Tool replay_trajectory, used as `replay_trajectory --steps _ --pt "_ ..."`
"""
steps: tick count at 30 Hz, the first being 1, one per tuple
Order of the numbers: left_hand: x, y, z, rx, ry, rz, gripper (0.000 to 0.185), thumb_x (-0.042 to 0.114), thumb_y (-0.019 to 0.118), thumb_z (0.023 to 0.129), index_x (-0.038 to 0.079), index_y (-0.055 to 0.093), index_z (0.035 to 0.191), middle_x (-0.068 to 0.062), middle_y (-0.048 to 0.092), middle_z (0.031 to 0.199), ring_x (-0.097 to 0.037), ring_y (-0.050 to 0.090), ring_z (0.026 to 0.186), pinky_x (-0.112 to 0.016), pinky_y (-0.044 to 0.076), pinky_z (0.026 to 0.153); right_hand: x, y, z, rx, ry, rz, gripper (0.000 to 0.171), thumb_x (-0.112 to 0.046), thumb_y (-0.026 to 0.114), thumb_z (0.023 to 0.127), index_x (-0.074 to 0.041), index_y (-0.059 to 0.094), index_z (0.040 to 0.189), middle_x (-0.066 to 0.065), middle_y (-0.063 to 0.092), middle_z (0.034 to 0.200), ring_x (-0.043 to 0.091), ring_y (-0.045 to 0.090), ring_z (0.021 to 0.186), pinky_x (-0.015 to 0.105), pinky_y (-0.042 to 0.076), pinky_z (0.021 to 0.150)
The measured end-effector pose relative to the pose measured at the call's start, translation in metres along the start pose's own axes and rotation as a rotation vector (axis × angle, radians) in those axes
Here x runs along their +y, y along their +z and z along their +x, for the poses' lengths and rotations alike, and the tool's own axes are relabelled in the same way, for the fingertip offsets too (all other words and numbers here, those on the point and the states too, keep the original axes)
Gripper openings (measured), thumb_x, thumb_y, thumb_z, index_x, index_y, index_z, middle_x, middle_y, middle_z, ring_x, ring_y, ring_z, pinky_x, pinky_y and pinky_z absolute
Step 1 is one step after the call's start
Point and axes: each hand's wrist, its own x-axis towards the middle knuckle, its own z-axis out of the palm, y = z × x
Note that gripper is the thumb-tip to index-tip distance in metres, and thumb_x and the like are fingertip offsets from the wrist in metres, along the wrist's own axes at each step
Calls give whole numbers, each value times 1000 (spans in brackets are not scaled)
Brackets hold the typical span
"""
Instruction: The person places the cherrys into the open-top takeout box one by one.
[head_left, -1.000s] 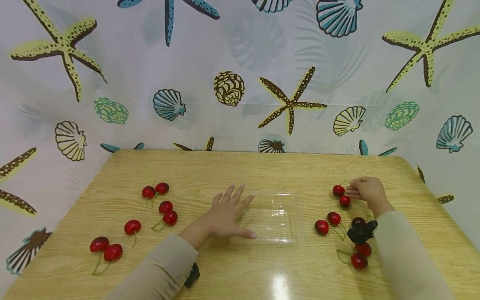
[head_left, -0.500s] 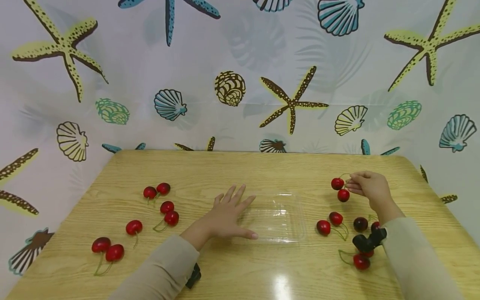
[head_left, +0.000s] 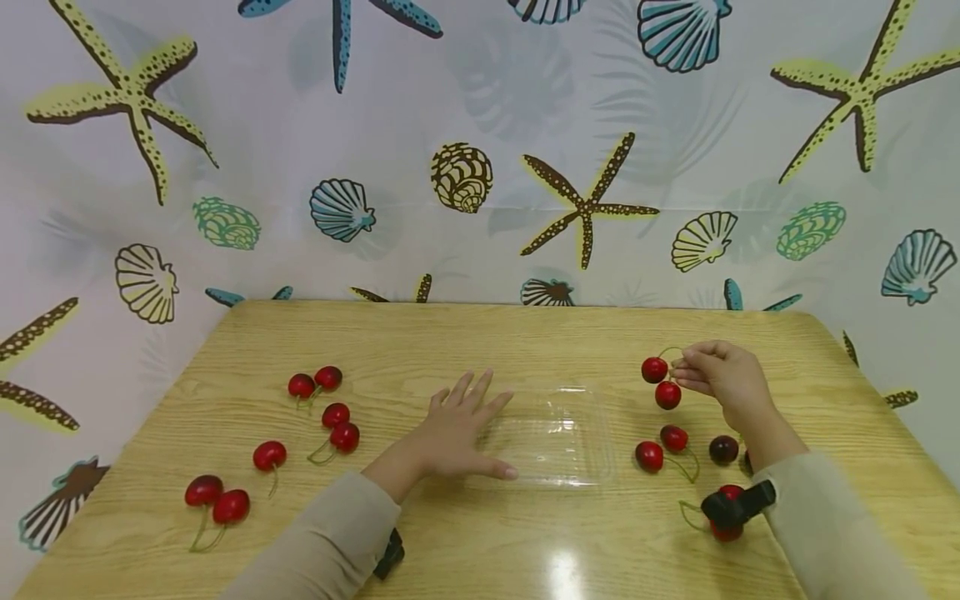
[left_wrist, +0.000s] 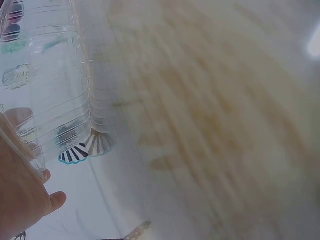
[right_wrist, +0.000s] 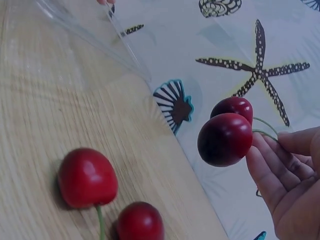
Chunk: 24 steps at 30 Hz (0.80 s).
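Nearest me: two pale sleeves (head_left: 322, 533), a black wrist camera (head_left: 742, 504) strapped at the right one and partly hiding some red cherries (head_left: 726, 533).

Item, left side of the wooden table (head_left: 465, 554): a near pair of cherries (head_left: 231, 506), a single cherry (head_left: 270, 455), then two more pairs, all with green stems.

Item, right side: one dark cherry (head_left: 723, 450) and a joined pair (head_left: 649, 456), lying between the sleeve and the tray.

Item, centre: a clear plastic tray (head_left: 558, 454), seemingly light, thin-walled and apt to slide or flex; best steadied by its rim. The left hand (head_left: 457, 433), fingers spread and grasping nothing, lies over its left edge.

Item, farther right: the right hand (head_left: 727, 375), thumb and fingertips pinching the stems of a cherry pair (head_left: 667, 395), which hangs beside the hand, apart from the tray. The fruit should be light, smooth and slippery (real or imitation, I cannot tell); the stems look slender and bendy, best taken where the two meet.

Item, farthest: a white cloth (head_left: 405, 125) printed with starfish and shells.
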Motion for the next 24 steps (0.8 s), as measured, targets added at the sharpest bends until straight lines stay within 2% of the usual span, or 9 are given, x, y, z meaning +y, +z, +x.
replay_trajectory --steps 6,17,24 --pt "0 2 1 -3 -6 11 99 77 43 62 21 15 140 -11 -3 143 -32 -5 128 -55 9 94 0 11 -10 -17 -10 1 16 -10 46 89 4 46 98 -2 62 78 9 62 72 24 47 68" --pt "0 0 -1 -2 -8 12 99 76 44 63 21 15 140 -12 -3 143 -34 -3 128 -55 9 94 2 30 -22 -86 -17 107 14 -7 47 89 5 46 96 2 62 80 12 62 73 26 47 69" --pt "2 -2 0 0 0 3 98 74 46 64 19 16 139 -12 -2 143 -33 -5 128 -55 8 94 3 41 -25 -89 15 127 15 -9 48 88 4 45 97 4 63 81 13 62 73 27 47 70"
